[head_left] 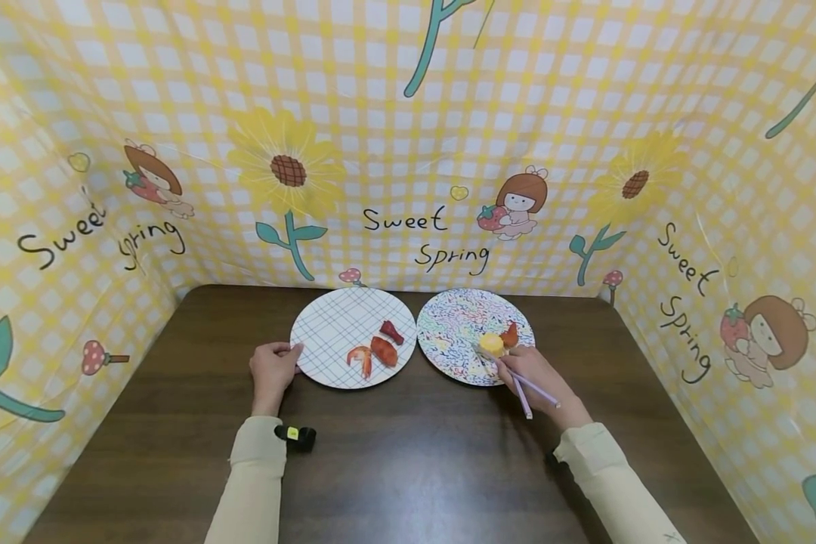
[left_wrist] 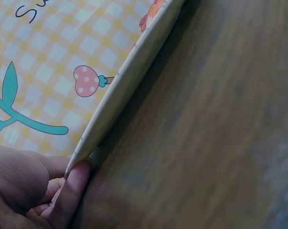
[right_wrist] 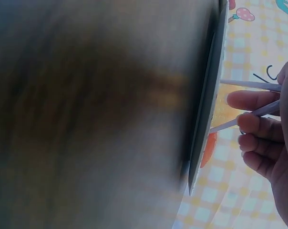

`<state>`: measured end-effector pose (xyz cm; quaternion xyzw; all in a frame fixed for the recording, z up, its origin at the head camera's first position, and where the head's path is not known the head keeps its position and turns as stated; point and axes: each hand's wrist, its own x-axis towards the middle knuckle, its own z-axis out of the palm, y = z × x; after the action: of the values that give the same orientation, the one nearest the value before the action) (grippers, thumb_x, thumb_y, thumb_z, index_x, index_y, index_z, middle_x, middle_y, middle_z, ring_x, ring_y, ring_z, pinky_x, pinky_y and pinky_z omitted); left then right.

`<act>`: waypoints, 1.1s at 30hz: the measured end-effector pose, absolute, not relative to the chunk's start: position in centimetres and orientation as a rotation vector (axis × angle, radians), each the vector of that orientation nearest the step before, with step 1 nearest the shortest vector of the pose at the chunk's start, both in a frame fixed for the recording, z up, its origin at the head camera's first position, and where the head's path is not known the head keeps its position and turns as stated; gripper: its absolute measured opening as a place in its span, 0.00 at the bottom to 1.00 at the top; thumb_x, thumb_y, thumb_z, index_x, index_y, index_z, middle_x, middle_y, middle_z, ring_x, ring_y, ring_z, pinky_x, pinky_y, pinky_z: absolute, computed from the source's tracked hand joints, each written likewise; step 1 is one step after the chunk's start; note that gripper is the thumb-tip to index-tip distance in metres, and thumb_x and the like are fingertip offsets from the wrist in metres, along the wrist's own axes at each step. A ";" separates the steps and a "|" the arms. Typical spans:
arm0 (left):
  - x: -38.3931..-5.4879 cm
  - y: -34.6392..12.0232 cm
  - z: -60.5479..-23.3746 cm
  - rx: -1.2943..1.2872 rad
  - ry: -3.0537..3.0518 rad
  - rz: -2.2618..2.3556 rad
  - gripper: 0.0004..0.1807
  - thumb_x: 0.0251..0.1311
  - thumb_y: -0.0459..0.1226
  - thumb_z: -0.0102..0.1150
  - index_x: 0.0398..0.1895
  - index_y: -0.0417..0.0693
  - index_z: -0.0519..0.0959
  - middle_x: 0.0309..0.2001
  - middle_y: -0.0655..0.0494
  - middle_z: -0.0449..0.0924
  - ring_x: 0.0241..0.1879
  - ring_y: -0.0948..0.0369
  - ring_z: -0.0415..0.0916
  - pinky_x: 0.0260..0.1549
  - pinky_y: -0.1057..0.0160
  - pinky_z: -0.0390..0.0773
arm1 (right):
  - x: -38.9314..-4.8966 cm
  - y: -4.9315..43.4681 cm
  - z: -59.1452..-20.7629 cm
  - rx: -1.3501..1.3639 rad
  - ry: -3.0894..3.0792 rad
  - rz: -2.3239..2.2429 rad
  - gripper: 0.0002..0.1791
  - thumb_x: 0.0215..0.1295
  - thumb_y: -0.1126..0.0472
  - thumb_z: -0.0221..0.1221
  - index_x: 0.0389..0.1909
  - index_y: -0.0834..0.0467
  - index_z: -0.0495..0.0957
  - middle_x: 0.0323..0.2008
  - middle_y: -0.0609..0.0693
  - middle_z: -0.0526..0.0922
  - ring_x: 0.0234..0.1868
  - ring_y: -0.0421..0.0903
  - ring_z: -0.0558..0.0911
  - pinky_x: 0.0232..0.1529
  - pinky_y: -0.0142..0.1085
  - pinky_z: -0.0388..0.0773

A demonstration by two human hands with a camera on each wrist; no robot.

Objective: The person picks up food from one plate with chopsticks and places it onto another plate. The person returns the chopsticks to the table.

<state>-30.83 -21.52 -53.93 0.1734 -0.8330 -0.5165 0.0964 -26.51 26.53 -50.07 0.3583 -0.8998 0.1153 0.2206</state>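
My left hand [head_left: 274, 370] pinches the left rim of a white plate with blue grid lines [head_left: 326, 325], thumb above and fingers below, as the left wrist view shows. On that plate lie a shrimp [head_left: 360, 359], a reddish-brown piece like a chicken wing [head_left: 384, 351] and a small dark red drumstick [head_left: 391, 332]. With my right hand [head_left: 540, 370] I hold light purple chopsticks [head_left: 522, 397] over a multicoloured speckled plate [head_left: 449, 325]. Their tips are at a round yellow piece of food [head_left: 492, 344]. Right behind it sits an orange-brown piece [head_left: 511, 334].
Both plates stand side by side near the back edge of a dark wooden table [head_left: 394, 461]. A yellow checked cloth [head_left: 394, 151] with printed flowers and figures rises behind and on both sides.
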 end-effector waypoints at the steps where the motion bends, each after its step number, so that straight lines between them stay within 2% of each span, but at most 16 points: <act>1: -30.8 -21.5 -53.9 0.513 -2.471 -1.525 0.21 0.67 0.40 0.65 0.51 0.27 0.82 0.40 0.35 0.87 0.17 0.71 0.78 0.20 0.74 0.76 | -26.5 26.5 -50.1 0.989 -2.489 0.326 0.13 0.64 0.67 0.63 0.20 0.53 0.77 0.21 0.44 0.76 0.26 0.44 0.75 0.30 0.41 0.75; 12: -30.5 -21.5 -53.6 0.524 -2.502 -1.507 0.22 0.68 0.40 0.64 0.53 0.27 0.81 0.41 0.34 0.87 0.19 0.70 0.79 0.21 0.73 0.75 | -26.5 25.9 -49.8 0.996 -2.443 0.389 0.18 0.61 0.72 0.61 0.15 0.55 0.74 0.21 0.46 0.74 0.25 0.45 0.74 0.30 0.40 0.75; 21: -30.5 -21.6 -53.5 0.505 -2.479 -1.542 0.22 0.68 0.39 0.63 0.53 0.26 0.81 0.42 0.32 0.86 0.19 0.69 0.80 0.20 0.74 0.77 | -26.6 25.4 -49.4 1.009 -2.410 0.333 0.14 0.63 0.68 0.61 0.19 0.56 0.73 0.20 0.46 0.72 0.27 0.48 0.74 0.34 0.42 0.75; 27: -30.4 -21.6 -53.6 0.499 -2.466 -1.563 0.21 0.68 0.39 0.64 0.52 0.25 0.81 0.43 0.32 0.86 0.19 0.68 0.80 0.20 0.74 0.77 | -26.9 24.9 -49.1 1.027 -2.422 0.304 0.17 0.67 0.65 0.55 0.17 0.54 0.69 0.21 0.45 0.68 0.26 0.45 0.68 0.33 0.39 0.70; 33: -30.5 -21.5 -53.4 0.517 -2.471 -1.572 0.21 0.68 0.39 0.63 0.53 0.27 0.81 0.44 0.32 0.86 0.20 0.69 0.79 0.21 0.74 0.78 | -27.3 24.5 -48.9 1.073 -2.389 0.280 0.16 0.64 0.67 0.58 0.18 0.54 0.69 0.20 0.44 0.70 0.25 0.44 0.69 0.31 0.37 0.70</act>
<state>-30.51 -21.52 -53.43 0.1731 -0.8280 -0.5267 0.0837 -27.34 24.50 -48.88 0.3942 -0.8780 0.1031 0.2513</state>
